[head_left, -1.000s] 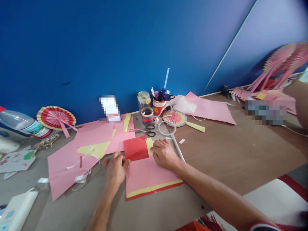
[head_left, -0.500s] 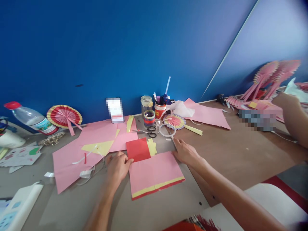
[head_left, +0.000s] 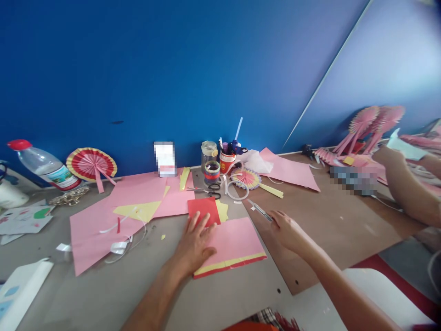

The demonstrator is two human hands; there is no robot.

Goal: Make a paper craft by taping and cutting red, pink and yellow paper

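My left hand [head_left: 197, 241] lies flat with its fingers spread. It presses on a pink paper sheet [head_left: 237, 234] that has a yellow and red strip along its near edge. Its fingertips rest on a red paper piece [head_left: 203, 207] overlapping the sheet's far left corner. Pale yellow paper [head_left: 223, 210] pokes out beside the red piece. To the right of the sheet, my right hand [head_left: 286, 231] has its fingers closed around the near end of a utility knife [head_left: 261, 210], whose blade end points away to the left. Part of the knife's handle is hidden by the fingers.
Scissors [head_left: 208, 191], a tape ring [head_left: 237, 189] and a folded paper fan [head_left: 246, 178] lie beyond the sheet. A cup of tools [head_left: 228, 163] stands by the wall. Large pink sheets [head_left: 99, 230] spread at left, near a plastic bottle [head_left: 48, 168]. Another person's arm [head_left: 403, 188] reaches in at right.
My left hand has gone from pinching the red paper's edge to lying flat over the red and pink papers. My right hand has moved right, off the pink sheet's corner, with the utility knife.
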